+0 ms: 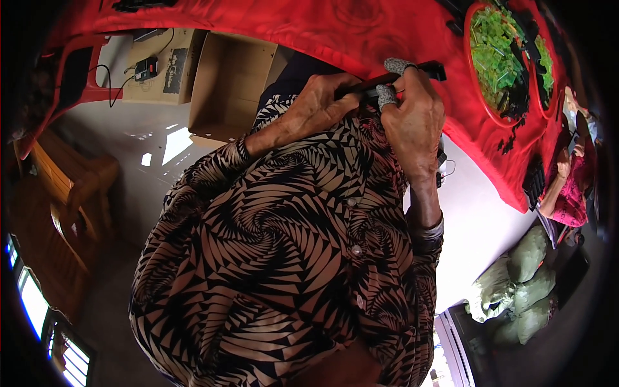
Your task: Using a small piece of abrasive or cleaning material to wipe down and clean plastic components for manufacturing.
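Note:
A long, narrow black strip (436, 69) is held between my two hands at the edge of the red-covered table; its exact kind cannot be made out. My left hand (319, 103) is closed round its left end, thumb lying along it. My right hand (416, 113) grips farther along the strip with bent fingers, two of them wearing grey knitted finger covers (387, 95). Part of the strip is hidden behind the fingers, while its right end sticks out past my right hand.
Red cloth (361, 39) covers the table. To the right stands a red-rimmed tray (469, 71) of green and yellow translucent pieces. An open cardboard box (222, 84) sits left. Another person's arm (554, 184) rests at far right, above pale sacks (525, 277).

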{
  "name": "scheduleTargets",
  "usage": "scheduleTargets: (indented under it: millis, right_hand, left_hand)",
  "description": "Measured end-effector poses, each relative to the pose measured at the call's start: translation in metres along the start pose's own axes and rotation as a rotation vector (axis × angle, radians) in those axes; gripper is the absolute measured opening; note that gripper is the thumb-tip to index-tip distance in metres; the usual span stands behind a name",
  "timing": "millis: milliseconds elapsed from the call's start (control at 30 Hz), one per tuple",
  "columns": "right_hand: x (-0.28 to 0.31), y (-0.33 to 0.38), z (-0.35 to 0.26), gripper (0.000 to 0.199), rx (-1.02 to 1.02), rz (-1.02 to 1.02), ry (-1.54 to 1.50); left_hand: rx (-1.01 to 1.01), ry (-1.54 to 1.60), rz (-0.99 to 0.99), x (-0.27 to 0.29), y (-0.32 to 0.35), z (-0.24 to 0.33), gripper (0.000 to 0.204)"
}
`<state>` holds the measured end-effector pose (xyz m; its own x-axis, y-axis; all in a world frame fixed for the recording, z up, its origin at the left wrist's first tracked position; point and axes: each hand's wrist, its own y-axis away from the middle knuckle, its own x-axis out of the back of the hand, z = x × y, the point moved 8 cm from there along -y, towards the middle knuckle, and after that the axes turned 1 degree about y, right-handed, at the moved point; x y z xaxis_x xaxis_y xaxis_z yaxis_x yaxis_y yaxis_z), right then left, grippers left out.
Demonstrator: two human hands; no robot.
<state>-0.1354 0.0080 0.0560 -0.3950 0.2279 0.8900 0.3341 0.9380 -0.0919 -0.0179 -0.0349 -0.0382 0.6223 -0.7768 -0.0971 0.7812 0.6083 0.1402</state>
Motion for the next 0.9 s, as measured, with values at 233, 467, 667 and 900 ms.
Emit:
scheduleTargets:
  millis: [233,467,667,900]
  right_hand:
    - [-0.003,0.001,0.005,0.041,-0.015,-0.035,0.005]
    - [-0.002,0.001,0.003,0.041,0.005,-0.022,-0.006]
    - [-0.003,0.002,0.004,0.04,0.006,-0.023,-0.017]
    - [-0.004,0.004,0.005,0.039,-0.005,-0.014,-0.044]
  left_hand:
    - [0.092,-0.055,-0.045,-0.002,0.002,0.001,0.036]
    - [0.054,-0.044,-0.014,0.0,0.003,0.01,0.03]
    - [0.046,-0.07,0.012,0.001,0.002,0.006,0.029]
    - [-0.008,-0.101,0.051,0.002,-0.001,0.004,0.028]
